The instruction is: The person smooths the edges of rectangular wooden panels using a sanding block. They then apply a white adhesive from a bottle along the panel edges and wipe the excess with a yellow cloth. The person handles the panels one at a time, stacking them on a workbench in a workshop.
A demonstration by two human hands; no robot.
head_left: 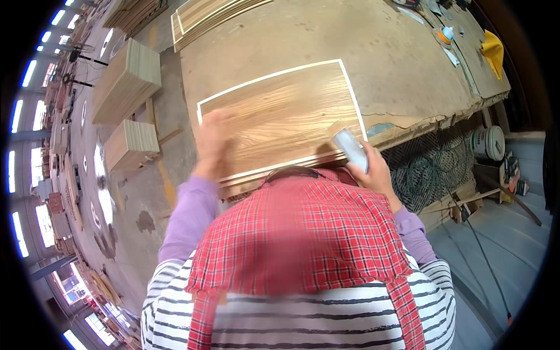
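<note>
A wood-grain panel (280, 111) with white edging lies flat on the workbench in front of me, on top of at least one more board seen along its near edge. My right hand (374, 172) is closed round a grey, flat-faced sanding block (350, 149), held at the panel's near right corner. A tan edge shows at the block's far end; whether it touches the panel cannot be told. My left hand (213, 140) is over the panel's left end, its fingers smeared by motion, with nothing visible in it.
The brown workbench (280, 41) carries more panels (216, 20) at the far left. An orange-and-white bottle (445, 36) and a yellow cloth (493, 53) lie far right. Board stacks (129, 79) stand on the floor at left. A white bucket (489, 143) and dark netting (431, 166) sit beneath the bench's right edge.
</note>
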